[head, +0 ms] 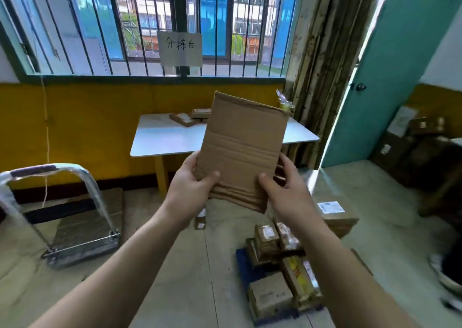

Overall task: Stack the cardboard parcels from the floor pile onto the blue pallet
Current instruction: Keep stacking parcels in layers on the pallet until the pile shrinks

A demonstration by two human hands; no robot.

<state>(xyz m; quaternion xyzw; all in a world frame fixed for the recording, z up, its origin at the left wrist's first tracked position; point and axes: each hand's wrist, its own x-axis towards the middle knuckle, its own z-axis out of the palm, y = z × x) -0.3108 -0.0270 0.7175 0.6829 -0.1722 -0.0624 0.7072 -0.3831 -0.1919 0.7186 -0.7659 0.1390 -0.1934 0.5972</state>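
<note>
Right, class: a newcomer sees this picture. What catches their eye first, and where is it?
First, the flat cardboard parcel held upright at centre, gripped near its lower edge by the left hand and right hand. Next, the small parcels piled on the blue pallet at lower right, and the paper sign on the barred window above.

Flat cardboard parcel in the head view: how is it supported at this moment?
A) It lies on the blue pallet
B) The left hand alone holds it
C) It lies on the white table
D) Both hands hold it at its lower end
D: the left hand and the right hand each hold the lower end of the flat cardboard parcel, thumbs on its near face, raised in front of the white table.
</note>
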